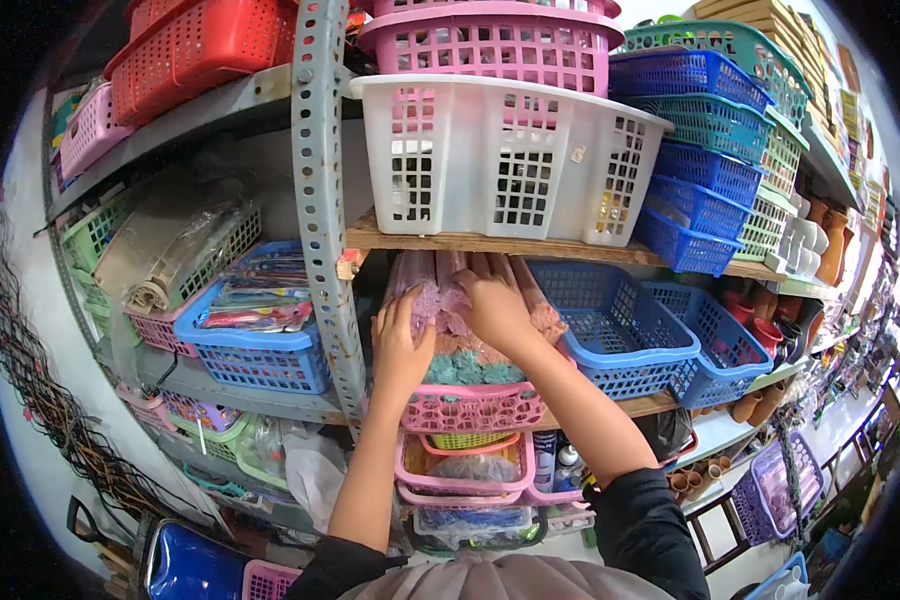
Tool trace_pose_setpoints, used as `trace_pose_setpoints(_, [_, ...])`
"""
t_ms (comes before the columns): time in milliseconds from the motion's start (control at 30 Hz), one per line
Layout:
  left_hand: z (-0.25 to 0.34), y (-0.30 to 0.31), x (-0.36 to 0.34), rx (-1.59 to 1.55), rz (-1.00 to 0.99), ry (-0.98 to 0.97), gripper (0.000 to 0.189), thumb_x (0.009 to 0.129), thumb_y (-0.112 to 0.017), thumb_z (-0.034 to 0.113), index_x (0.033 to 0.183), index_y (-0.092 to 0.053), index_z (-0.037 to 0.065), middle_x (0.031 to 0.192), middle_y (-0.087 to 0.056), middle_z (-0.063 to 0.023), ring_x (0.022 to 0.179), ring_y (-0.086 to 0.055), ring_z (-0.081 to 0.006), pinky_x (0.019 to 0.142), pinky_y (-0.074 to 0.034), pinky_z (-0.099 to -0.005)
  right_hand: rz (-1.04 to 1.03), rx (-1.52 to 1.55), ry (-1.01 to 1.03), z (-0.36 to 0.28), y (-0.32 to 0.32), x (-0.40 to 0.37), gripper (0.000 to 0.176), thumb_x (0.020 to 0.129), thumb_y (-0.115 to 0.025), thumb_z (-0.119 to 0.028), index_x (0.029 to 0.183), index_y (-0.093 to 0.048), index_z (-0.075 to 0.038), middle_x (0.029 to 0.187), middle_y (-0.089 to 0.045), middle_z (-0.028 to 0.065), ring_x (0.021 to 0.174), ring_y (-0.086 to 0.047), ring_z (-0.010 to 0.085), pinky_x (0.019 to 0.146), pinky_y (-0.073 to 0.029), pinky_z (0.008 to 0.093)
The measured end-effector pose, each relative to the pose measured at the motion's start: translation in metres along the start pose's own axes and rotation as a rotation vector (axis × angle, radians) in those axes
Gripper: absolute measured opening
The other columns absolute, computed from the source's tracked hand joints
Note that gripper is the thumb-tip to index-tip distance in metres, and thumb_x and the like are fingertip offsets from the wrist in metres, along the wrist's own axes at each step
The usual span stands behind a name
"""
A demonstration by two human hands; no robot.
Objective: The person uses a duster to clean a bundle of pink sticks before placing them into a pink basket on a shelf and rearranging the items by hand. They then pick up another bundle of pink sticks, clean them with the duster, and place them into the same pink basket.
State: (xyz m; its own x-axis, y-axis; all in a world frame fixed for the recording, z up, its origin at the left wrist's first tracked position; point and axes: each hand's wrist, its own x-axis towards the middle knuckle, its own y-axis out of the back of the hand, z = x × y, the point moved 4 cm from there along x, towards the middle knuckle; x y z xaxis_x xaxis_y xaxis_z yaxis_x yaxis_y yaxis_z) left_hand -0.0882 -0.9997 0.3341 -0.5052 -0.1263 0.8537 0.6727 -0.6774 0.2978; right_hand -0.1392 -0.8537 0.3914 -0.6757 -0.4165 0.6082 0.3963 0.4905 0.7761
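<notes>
While both forearms (375, 465) stretch forward from black sleeves (650, 530) and draw closer toward the wrists, the hands meet over one open-topped pink basket (475, 410). The left hand (406, 325) lies on the left, fingers pointing away and slightly parted, thumb set apart from them. Beside it, the right hand (492, 308) angles inward, bent at the wrist, fingers curled down. Both touch a lilac bundle (433, 300) between them; whether either hand pinches it firmly, I cannot tell, as the fingertips are partly hidden.

The bundle looks soft and ruffled at its near end, lying on top of the basket's load at the middle of the rack. Peach ends (475, 343) and teal ends (470, 368), equally frilly, show below it, and long, pale, shiny wrapped lengths run back into the shade.

The pink basket sits on a wooden shelf (630, 411), with two blue baskets (610, 358) to its right. Left of it rises a perforated metal post (320, 180). On the shelf above, a large white basket (460, 150) carries stacked pink baskets (490, 30)
</notes>
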Motion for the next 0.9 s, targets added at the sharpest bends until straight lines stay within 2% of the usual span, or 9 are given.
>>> trace_pose_setpoints(33, [0.0, 0.0, -0.001, -0.002, -0.008, 0.0, 0.048, 0.083, -0.062, 0.014, 0.129, -0.051, 0.01, 0.123, -0.056, -0.0131, 0.12, -0.047, -0.0344, 0.103, -0.034, -0.0497, -0.031, 0.109, -0.052, 0.005, -0.004, 0.003, 0.045, 0.076, -0.073, -0.024, 0.115, -0.062, -0.005, 0.119, -0.059, 0.0245, 0.116, -0.052, 0.0399, 0.1, -0.04, 0.0452])
trace_pose_setpoints(67, [0.0, 0.0, 0.0, -0.002, -0.005, 0.006, 0.047, 0.083, -0.062, 0.014, 0.129, -0.051, 0.009, 0.124, -0.056, -0.0137, 0.12, -0.047, -0.0345, 0.103, -0.034, -0.0481, -0.009, 0.11, -0.047, 0.007, -0.005, 0.004, 0.038, 0.078, -0.07, -0.021, 0.113, -0.064, -0.008, 0.111, -0.063, 0.0209, 0.108, -0.057, 0.0375, 0.094, -0.044, 0.045])
trace_pose_setpoints(300, [-0.001, 0.001, -0.001, -0.046, -0.019, 0.008, 0.049, 0.083, -0.062, 0.011, 0.13, -0.049, 0.006, 0.126, -0.055, -0.0178, 0.119, -0.048, -0.0373, 0.101, -0.037, -0.0444, 0.078, 0.101, -0.037, 0.006, -0.007, -0.015, 0.041, 0.077, -0.07, -0.019, 0.117, -0.062, -0.01, 0.114, -0.062, 0.018, 0.112, -0.055, 0.0359, 0.09, -0.046, 0.0453])
trace_pose_setpoints(400, [-0.003, 0.0, -0.001, 0.023, 0.02, -0.079, 0.05, 0.084, -0.063, 0.012, 0.131, -0.049, 0.005, 0.129, -0.052, -0.0202, 0.118, -0.047, -0.0397, 0.102, -0.036, -0.0456, 0.299, 0.064, 0.132, 0.007, 0.017, -0.044, 0.045, 0.076, -0.068, -0.016, 0.119, -0.057, -0.009, 0.113, -0.057, 0.014, 0.107, -0.054, 0.0349, 0.085, -0.044, 0.0481])
trace_pose_setpoints(500, [0.006, 0.003, -0.003, 0.078, 0.058, -0.088, 0.046, 0.085, -0.06, 0.01, 0.13, -0.05, 0.004, 0.135, -0.048, -0.0191, 0.125, -0.042, -0.0383, 0.107, -0.031, -0.0452, 0.334, 0.13, 0.278, 0.012, 0.054, -0.09, 0.041, 0.076, -0.068, -0.014, 0.116, -0.058, -0.007, 0.111, -0.057, 0.014, 0.105, -0.054, 0.0351, 0.085, -0.044, 0.0465])
trace_pose_setpoints(633, [0.063, 0.012, -0.007, 0.03, 0.101, -0.221, 0.037, 0.087, -0.051, 0.005, 0.124, -0.054, 0.001, 0.138, -0.049, -0.0154, 0.131, -0.04, -0.0334, 0.111, -0.027, -0.0441, 0.208, 0.219, 0.169, 0.036, 0.102, -0.172, 0.029, 0.081, -0.068, -0.01, 0.109, -0.062, -0.004, 0.105, -0.061, 0.0136, 0.097, -0.06, 0.0303, 0.08, -0.049, 0.0391])
trace_pose_setpoints(700, [0.083, -0.009, -0.027, -0.122, 0.211, -0.276, 0.029, 0.089, -0.05, 0.005, 0.116, -0.057, 0.001, 0.13, -0.055, -0.0166, 0.125, -0.048, -0.0339, 0.109, -0.03, -0.0447, 0.068, 0.553, -0.119, 0.062, 0.112, -0.217, 0.021, 0.083, -0.068, -0.009, 0.103, -0.066, -0.003, 0.093, -0.066, 0.0105, 0.083, -0.065, 0.0208, 0.07, -0.05, 0.0315])
trace_pose_setpoints(833, [0.175, -0.09, -0.072, -0.492, 0.066, -0.429, 0.016, 0.084, -0.054, 0.004, 0.094, -0.065, 0.004, 0.114, -0.065, -0.0153, 0.112, -0.057, -0.0337, 0.099, -0.041, -0.0459, 0.173, 0.484, -0.357, 0.097, 0.15, -0.3, 0.018, 0.086, -0.068, -0.01, 0.1, -0.068, -0.001, 0.088, -0.069, 0.0074, 0.075, -0.065, 0.0115, 0.066, -0.05, 0.0251])
trace_pose_setpoints(900, [0.23, -0.133, -0.097, -0.624, -0.169, -0.436, 0.019, 0.079, -0.055, -0.001, 0.093, -0.067, 0.006, 0.112, -0.066, -0.0118, 0.11, -0.058, -0.0321, 0.098, -0.043, -0.044, 0.257, 0.504, -0.494, 0.113, 0.17, -0.341, 0.017, 0.086, -0.067, -0.01, 0.099, -0.068, 0.001, 0.089, -0.069, 0.0058, 0.074, -0.064, 0.0095, 0.066, -0.05, 0.0233])
